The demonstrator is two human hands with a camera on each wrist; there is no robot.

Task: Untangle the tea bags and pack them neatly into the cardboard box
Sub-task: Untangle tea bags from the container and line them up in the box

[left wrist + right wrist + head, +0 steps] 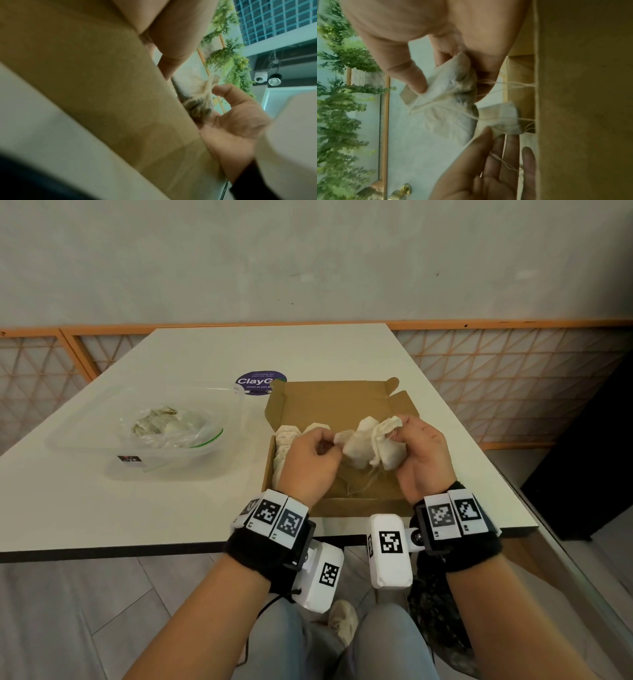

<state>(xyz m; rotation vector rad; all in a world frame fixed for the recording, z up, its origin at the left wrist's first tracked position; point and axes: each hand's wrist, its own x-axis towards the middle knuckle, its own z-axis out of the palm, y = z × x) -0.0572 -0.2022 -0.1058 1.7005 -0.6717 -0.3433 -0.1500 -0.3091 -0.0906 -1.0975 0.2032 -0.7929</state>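
An open cardboard box [337, 405] lies on the white table [102, 508]. Both hands hold a tangled clump of tea bags [364, 445] above it, loose strings hanging into the box. My right hand [399, 436] grips the clump's right side; in the right wrist view its thumb presses one tea bag [448, 82]. My left hand [334, 445] pinches a tea bag on the clump's left end [501, 119] between thumb and forefinger, other fingers straight. Several packed tea bags [286, 440] stand in a row along the box's left wall.
A clear plastic tub [85, 436] at the left holds a zip bag of more tea bags [168, 424]. A purple round sticker [255, 381] lies behind the box. The table's front edge runs just below my wrists; a lattice railing [513, 371] stands behind.
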